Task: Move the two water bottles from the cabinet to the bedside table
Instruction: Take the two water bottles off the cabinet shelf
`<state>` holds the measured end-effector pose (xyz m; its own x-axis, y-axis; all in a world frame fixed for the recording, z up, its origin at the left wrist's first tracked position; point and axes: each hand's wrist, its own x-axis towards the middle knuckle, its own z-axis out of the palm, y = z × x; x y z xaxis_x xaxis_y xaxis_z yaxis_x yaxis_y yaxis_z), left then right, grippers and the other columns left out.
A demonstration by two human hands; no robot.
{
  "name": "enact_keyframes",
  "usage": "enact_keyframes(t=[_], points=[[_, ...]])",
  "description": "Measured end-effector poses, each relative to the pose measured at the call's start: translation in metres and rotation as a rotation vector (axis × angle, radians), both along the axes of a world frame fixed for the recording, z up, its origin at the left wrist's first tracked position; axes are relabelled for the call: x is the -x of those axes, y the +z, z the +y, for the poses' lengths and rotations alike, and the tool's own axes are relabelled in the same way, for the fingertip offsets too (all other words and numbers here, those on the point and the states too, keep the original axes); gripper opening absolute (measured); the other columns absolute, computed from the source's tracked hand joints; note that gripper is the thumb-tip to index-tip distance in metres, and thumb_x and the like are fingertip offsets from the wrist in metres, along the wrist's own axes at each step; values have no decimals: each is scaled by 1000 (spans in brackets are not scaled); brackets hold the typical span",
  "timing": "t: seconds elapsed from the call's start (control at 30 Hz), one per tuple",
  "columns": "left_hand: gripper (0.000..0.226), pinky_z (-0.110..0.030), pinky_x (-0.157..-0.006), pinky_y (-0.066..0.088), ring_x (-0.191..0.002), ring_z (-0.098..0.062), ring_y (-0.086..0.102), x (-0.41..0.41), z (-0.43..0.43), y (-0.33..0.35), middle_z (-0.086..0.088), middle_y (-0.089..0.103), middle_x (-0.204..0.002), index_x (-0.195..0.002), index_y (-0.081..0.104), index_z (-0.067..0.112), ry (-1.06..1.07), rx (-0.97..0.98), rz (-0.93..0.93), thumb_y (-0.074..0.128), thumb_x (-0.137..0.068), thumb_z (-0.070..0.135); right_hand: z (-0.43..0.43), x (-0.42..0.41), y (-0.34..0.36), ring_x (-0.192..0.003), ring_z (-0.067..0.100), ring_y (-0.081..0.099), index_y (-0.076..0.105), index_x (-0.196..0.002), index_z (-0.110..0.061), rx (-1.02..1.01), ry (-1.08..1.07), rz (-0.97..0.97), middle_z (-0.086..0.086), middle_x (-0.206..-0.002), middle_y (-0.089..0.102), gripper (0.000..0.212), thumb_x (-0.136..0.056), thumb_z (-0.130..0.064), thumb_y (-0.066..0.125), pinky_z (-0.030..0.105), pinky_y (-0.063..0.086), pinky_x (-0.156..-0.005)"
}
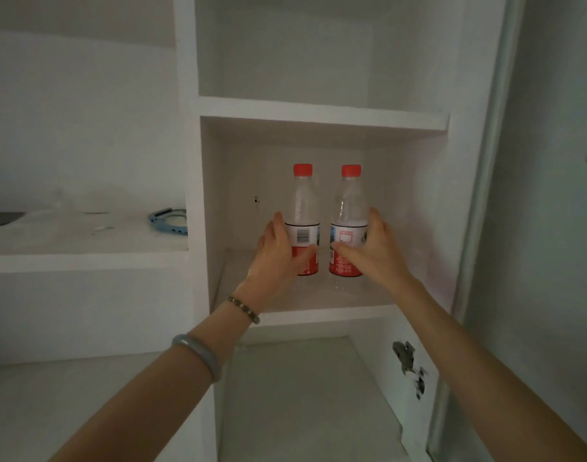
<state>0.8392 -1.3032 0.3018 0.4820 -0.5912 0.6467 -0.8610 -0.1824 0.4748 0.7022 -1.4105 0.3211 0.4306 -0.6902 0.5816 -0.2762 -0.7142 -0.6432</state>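
Note:
Two clear water bottles with red caps and red-and-white labels stand upright side by side in the middle compartment of a white cabinet (322,315). My left hand (278,258) wraps around the lower part of the left bottle (303,198), thumb across its label. My right hand (372,251) wraps around the lower part of the right bottle (350,201). Both bottles still rest on the shelf floor. The bedside table is not in view.
An empty compartment lies above and another below. A white shelf (85,258) to the left holds a blue ring-shaped object (168,221). The cabinet's right wall has chipped patches (408,365). A sliding door frame (485,195) runs down the right.

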Motion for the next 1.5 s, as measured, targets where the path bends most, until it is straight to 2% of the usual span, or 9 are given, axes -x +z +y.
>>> enact_keyframes(t=[0.13,0.27,0.57,0.73,1.07,1.17,1.23,1.33,1.5], points=[[82,-47,-89,49,-110,-25,54,-11,-16,-1,-9,52,-126,-135,24,18,-111,48,192,63,-73,54,-17,-9,0,-99,18,60,39,-123,-19,-102,104,-26,-2,-108,59,73,-63,-29,80,42,52,-85],[58,-39,-81,53,-95,-17,61,-13,-21,-1,0,62,-111,-112,38,17,-176,70,299,72,-72,43,-29,-13,1,-99,17,58,39,-118,-20,-134,130,25,-5,-104,57,72,-62,-31,82,37,51,-81],[55,-34,-75,54,-89,-14,62,-3,2,12,2,62,-104,-107,40,14,-196,88,211,73,-72,40,-17,-8,3,-89,17,62,43,-105,-21,-105,85,-53,-5,-95,61,64,-55,-33,83,43,55,-78],[55,-27,-74,51,-91,-13,60,13,39,24,1,61,-108,-109,40,15,-164,104,151,71,-73,44,15,7,16,-88,15,61,43,-107,-19,-72,134,-94,-6,-95,59,62,-61,-28,83,36,53,-74],[57,-27,-71,51,-95,-20,63,61,147,9,-1,62,-112,-111,38,16,-22,76,85,68,-74,48,112,44,4,-77,7,59,44,-103,-13,-44,245,-80,-13,-84,56,64,-57,-32,84,26,50,-64],[58,-31,-76,52,-96,-19,63,67,190,1,-1,62,-112,-112,38,17,36,90,106,69,-74,47,147,46,-5,-75,-1,56,41,-94,-17,-56,326,-86,-17,-83,55,59,-58,-31,85,20,47,-59],[56,-34,-78,52,-95,-20,63,71,220,-4,0,63,-110,-109,38,17,94,86,104,69,-73,47,172,43,-10,-76,-3,56,40,-93,-21,-69,389,-96,-17,-84,55,58,-58,-29,85,21,47,-60],[53,-26,-72,47,-96,-19,62,74,267,-13,1,62,-113,-108,36,20,190,74,111,68,-74,47,211,32,-18,-81,0,60,44,-101,-21,-96,507,-107,-16,-89,59,62,-56,-30,86,26,52,-68],[59,-22,-73,46,-105,-17,59,77,363,-30,1,57,-124,-118,34,20,431,64,127,66,-75,46,294,-6,-33,-84,2,60,43,-112,-25,-117,770,-74,-18,-95,58,69,-58,-28,85,27,52,-72]])
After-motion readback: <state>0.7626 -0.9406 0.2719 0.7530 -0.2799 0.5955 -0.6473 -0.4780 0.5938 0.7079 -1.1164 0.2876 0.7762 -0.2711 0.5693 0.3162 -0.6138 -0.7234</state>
